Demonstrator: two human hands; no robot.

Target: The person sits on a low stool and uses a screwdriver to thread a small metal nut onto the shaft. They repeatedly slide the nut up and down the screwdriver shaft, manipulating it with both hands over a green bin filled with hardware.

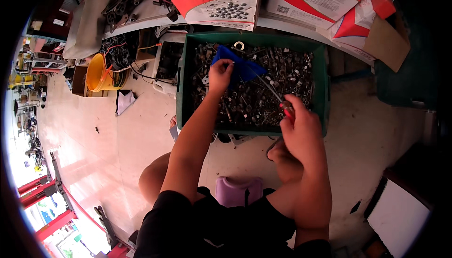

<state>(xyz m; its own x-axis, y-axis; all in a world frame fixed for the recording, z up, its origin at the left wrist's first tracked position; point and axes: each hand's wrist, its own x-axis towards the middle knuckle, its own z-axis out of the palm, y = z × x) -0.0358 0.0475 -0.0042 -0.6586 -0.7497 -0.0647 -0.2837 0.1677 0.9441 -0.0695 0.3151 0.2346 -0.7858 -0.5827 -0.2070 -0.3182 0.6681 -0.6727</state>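
Right hand [303, 126] is wrapped around the red handle of a long screwdriver-like tool with a thin grey metal shaft [285, 106], right of centre in the frame; the shaft slants up and left over a deep rectangular green plastic bin [323, 86] in the upper middle, its far end near a bright blue angular piece [246, 68]; can't tell if that end is actually touching anything. Left hand [220, 75] is over the blue piece's left part, thumb and fingers drawn together in a pinch; whether there's something small between the tips, I honestly can't tell; same goes for what the blue piece is made of. It's lying on a jumbled heap of small dark and silvery metal bolts and nuts [263, 105] that covers the bin's bottom; a pale yellowish ring [239, 45] sits on the heap just above the blue piece, near the bin's far wall.

Around all that: white-and-red cardboard boxes [212, 4] along the top of the frame; a round yellow plastic bucket [95, 73] tilted over at upper left; a pinkish-purple plastic seat [238, 192] at lower centre, between the person's legs.
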